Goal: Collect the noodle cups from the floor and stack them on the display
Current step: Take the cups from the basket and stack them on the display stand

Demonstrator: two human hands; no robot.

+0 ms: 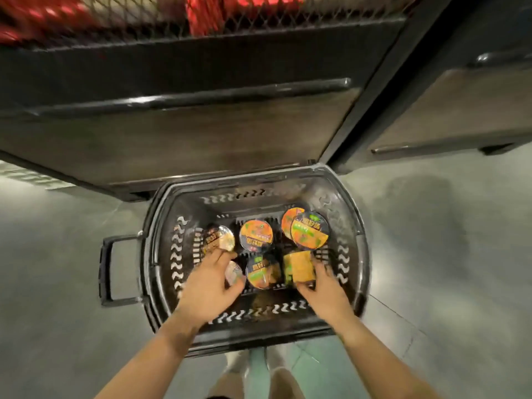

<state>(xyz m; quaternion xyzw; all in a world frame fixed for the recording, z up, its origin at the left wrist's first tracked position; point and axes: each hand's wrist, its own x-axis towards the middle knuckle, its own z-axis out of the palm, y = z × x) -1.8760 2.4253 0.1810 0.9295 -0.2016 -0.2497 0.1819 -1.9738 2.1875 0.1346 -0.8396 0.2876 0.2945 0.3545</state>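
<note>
A black plastic basket (342, 197) stands on the floor and holds several noodle cups. Orange-lidded cups sit upright at the back, one in the middle (256, 236) and two overlapping at the right (309, 230). My left hand (208, 286) reaches into the basket's left side; its fingers curl round a pale-lidded cup (234, 272), just below a brown-lidded cup (218, 239). My right hand (324, 286) grips an orange cup lying on its side (298, 267). Between the hands a green-and-orange lidded cup (263, 272) stands upright.
A dark display unit (178, 133) with a metal rail stands right behind the basket. Wire mesh (259, 21) above it fronts red packages. A second unit (460, 110) stands to the right. The basket's handle (108, 269) sticks out left over grey floor. My feet show below.
</note>
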